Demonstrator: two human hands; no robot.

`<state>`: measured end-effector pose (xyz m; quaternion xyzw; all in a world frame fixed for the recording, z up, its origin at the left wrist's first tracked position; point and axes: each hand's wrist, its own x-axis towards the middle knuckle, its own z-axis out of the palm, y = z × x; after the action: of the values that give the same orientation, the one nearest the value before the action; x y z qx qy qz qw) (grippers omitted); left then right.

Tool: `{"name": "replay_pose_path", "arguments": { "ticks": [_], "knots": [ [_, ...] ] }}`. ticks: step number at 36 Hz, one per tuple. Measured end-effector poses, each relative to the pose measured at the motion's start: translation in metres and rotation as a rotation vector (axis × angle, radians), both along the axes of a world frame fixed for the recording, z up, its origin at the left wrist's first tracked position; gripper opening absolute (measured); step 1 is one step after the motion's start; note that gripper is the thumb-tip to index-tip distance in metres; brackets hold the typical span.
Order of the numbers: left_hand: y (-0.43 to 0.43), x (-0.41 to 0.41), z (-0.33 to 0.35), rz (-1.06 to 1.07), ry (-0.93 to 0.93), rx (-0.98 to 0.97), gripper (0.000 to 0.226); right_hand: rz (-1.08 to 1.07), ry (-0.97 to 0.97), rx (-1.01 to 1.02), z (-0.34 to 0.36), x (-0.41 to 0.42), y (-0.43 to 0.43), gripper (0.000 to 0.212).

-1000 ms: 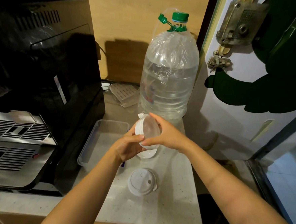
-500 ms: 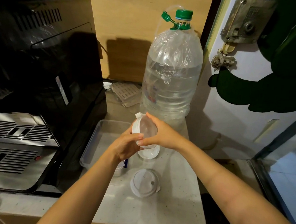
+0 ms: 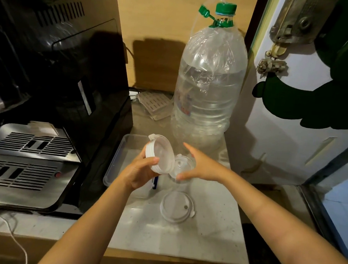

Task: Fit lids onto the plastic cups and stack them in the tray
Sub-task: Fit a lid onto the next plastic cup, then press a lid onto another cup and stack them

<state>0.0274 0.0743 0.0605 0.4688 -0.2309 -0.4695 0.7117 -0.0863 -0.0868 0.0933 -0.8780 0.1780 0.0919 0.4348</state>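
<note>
Above the tray (image 3: 114, 164), left hand (image 3: 139, 172) gripping tilted lidded cup (image 3: 160, 155), right hand (image 3: 202, 166) spread, thumb touching second cup (image 3: 184, 163)

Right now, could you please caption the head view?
Left hand holds a lidded cup near the tray; right hand at a second cup; spare lid on counter.

A shallow rectangular clear plastic tray (image 3: 115, 160) lies flat on the worktop (image 3: 203, 237). Over the tray's right edge, a small clear plastic cup with a white ribbed lid (image 3: 160, 154) is gripped by the left hand (image 3: 139, 172) and tilted on its side, lid tab uppermost. Just right of the tray, a second lidded clear cup (image 3: 184, 165) stands upright, with the right hand (image 3: 201, 166) arched over it and the thumb touching. A third lidded cup (image 3: 176, 207) stands upright off the tray's near right corner, tab pointing right.
</note>
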Motion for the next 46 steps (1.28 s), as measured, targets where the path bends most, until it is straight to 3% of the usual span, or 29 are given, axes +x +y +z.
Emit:
{"name": "replay_pose_path", "arguments": {
  "ticks": [9,13,20,32,40,46],
  "knots": [
    [0.013,-0.005,0.004,0.003,0.000,0.018,0.098,0.364,0.253,-0.463,-0.059,-0.003,0.029,0.109],
    [0.018,-0.004,0.000,-0.001,-0.042,0.032,0.073,0.546,0.310,-0.663,-0.073,0.000,0.041,0.102],
    [0.025,-0.005,-0.004,0.025,-0.037,0.053,0.066,0.644,0.355,-0.813,-0.089,0.006,0.051,0.090],
    [0.028,-0.002,-0.008,0.011,-0.031,0.051,0.070,0.604,0.312,-0.816,-0.085,0.006,0.056,0.078],
    [0.024,0.000,-0.004,0.010,-0.019,0.039,0.093,0.414,0.185,-0.719,-0.056,0.010,0.036,0.092],
    [0.019,0.000,-0.004,0.032,0.021,0.043,0.100,0.218,0.064,-0.605,-0.022,0.013,0.007,0.089]
  ]
}}
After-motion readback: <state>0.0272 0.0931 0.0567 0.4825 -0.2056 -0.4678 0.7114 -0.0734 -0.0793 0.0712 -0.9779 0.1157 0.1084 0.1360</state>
